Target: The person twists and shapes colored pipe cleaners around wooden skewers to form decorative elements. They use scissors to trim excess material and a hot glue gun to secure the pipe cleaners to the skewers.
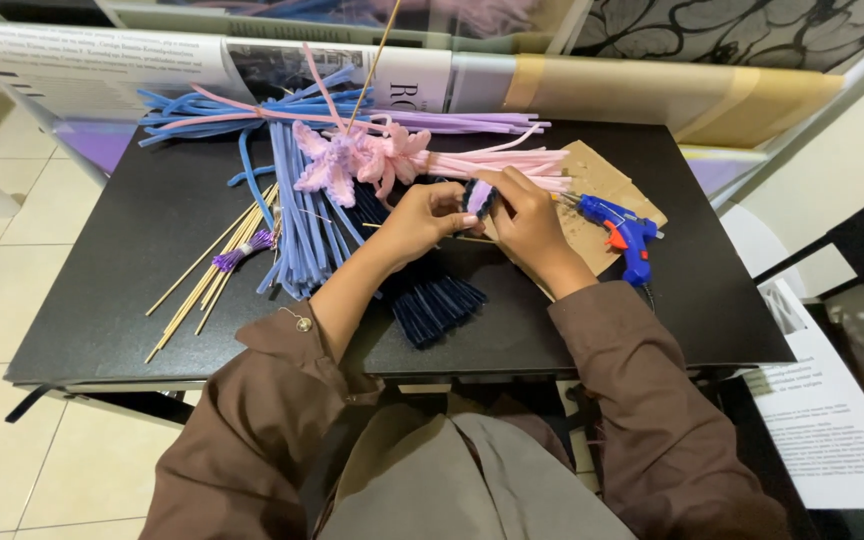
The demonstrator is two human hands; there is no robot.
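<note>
A person seated at a black table (152, 300) looks down at their own two hands, brown sleeves reaching in from the bottom. Spread across the far half of the table lies a large fan of light blue pipe cleaners (297, 215), with pale pink pipe cleaners (512, 162) running to the right and pink fuzzy flowers (352, 160) where the two meet. A piece of brown cardboard (597, 175) sits at the right with a blue glue gun (624, 232) resting on it. At the left lies a loose bundle of thin wooden sticks (202, 285). Below the hands is a bundle of dark navy pipe cleaners (437, 305). At the centre, the left hand (422, 222) and right hand (530, 225) meet, fingers curled narrowly and pinching one small dark navy pipe cleaner piece (479, 198) between them, just above the table. That piece looks very light, soft and fuzzy outside with a bendable wire core, so it likely holds whatever shape it is given; it seems best gripped near the bend with fingertips. Its full shape is hidden by the fingers, and the stick rising from the flowers is cut off at the top edge.
</note>
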